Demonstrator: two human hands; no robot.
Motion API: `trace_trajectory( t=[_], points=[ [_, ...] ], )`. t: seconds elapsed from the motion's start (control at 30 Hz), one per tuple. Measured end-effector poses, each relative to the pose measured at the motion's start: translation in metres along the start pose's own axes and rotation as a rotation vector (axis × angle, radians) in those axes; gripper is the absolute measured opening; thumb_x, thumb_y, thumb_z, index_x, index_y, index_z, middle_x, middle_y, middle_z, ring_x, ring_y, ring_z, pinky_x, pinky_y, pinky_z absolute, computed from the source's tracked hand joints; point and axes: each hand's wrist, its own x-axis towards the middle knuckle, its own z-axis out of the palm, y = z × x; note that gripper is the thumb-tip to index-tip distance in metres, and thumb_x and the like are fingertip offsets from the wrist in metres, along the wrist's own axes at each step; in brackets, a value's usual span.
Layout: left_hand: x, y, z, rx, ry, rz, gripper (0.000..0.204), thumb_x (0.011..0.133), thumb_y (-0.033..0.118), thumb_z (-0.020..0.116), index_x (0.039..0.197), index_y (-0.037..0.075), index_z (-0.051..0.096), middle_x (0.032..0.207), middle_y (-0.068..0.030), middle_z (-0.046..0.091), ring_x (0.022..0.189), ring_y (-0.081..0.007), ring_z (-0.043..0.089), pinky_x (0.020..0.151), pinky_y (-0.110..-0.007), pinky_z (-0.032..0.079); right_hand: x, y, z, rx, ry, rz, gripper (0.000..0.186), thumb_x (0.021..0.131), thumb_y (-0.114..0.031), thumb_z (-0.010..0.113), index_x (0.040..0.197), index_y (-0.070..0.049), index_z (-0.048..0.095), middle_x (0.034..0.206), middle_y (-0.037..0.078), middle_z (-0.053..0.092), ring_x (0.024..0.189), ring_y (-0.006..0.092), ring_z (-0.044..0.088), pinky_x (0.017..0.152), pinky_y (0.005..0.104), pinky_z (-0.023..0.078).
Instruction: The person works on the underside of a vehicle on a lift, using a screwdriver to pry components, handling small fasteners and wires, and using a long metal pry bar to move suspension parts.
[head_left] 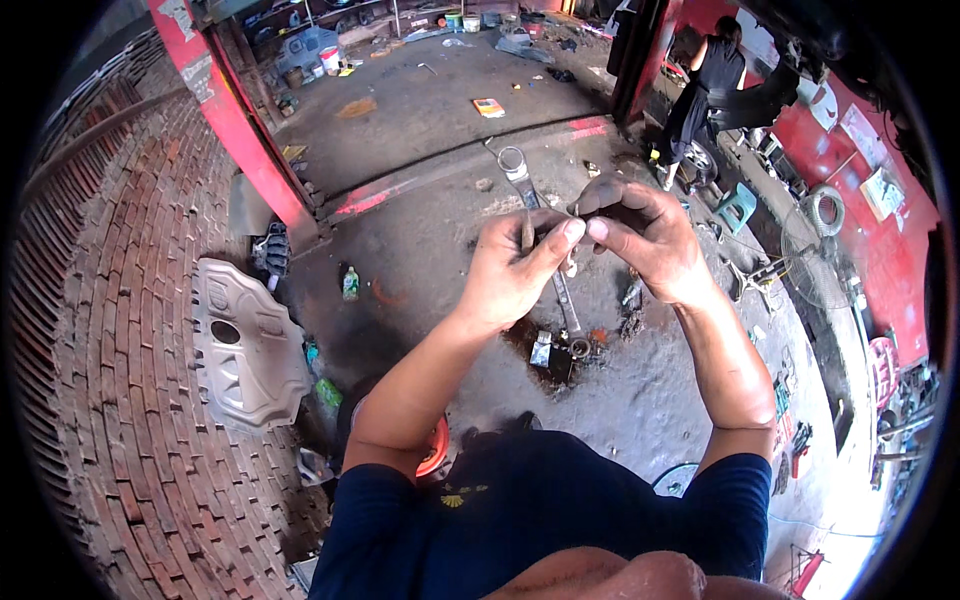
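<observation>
In front of my chest, my left hand (512, 262) is closed, thumb pressed toward the fingertips. A long metal ring wrench (533, 198) runs through or behind its fingers, with the ring end above the hand and the shaft slanting down below it. A thin hooked piece stands beside the ring; I cannot tell its kind. My right hand (652, 240) meets the left, its fingers curled and its thumb in a pinch. Between the two thumbs is something small and dark, mostly hidden. Both hands look smeared with grime.
A dark oily patch with a small box (541, 350) lies on the floor below. To the left are a brick wall (130, 360), a beige moulded panel (250, 345) and a green bottle (350, 284). Red posts (235, 120) rise ahead. Another person (708, 90) stands far right, near a turquoise stool (737, 207).
</observation>
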Motion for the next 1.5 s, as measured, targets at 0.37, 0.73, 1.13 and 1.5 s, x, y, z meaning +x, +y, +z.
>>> trace_trajectory(
  t=[0.37, 0.73, 1.13, 1.5],
  points=[
    [-0.024, 0.007, -0.006, 0.12, -0.018, 0.066, 0.019, 0.099, 0.016, 0.073, 0.107, -0.001, 0.075, 0.089, 0.0005, 0.073, 0.083, -0.0059, 0.062, 0.076, -0.025, 0.051, 0.006, -0.008, 0.017, 0.168, 0.014, 0.115, 0.015, 0.098, -0.016, 0.071, 0.098, -0.001, 0.066, 0.091, 0.002, 0.062, 0.081, 0.0104, 0.058, 0.074, 0.0276, 0.048],
    [-0.016, 0.002, -0.015, -0.237, 0.224, -0.039, 0.024, 0.094, 0.029, 0.078, 0.098, 0.005, 0.076, 0.073, 0.0047, 0.062, 0.06, -0.0024, 0.051, 0.049, -0.021, 0.035, 0.009, -0.004, 0.03, -0.542, 0.081, -0.509, 0.034, 0.08, 0.0, 0.083, 0.111, -0.003, 0.068, 0.104, 0.012, 0.066, 0.095, 0.0245, 0.067, 0.081, 0.0345, 0.055],
    [-0.003, 0.011, -0.014, -0.619, 0.105, -0.226, 0.025, 0.096, 0.029, 0.073, 0.085, 0.01, 0.06, 0.068, 0.003, 0.052, 0.063, -0.0122, 0.049, 0.065, -0.03, 0.041, 0.032, -0.034, 0.01, -0.624, 0.054, -0.614, 0.02, 0.079, -0.001, 0.083, 0.093, 0.0, 0.07, 0.09, 0.011, 0.07, 0.083, 0.0274, 0.069, 0.071, 0.0366, 0.054],
    [-0.038, -0.054, -0.016, -0.558, 0.283, -0.299, 0.02, 0.096, 0.024, 0.074, 0.1, 0.006, 0.068, 0.076, 0.0018, 0.059, 0.069, -0.01, 0.056, 0.066, -0.026, 0.047, 0.209, -0.102, -0.104, -1.053, 0.631, -0.677, 0.029, 0.093, -0.028, 0.078, 0.109, -0.004, 0.075, 0.096, 0.017, 0.074, 0.081, 0.0282, 0.07, 0.078, 0.0343, 0.054]
  ],
)
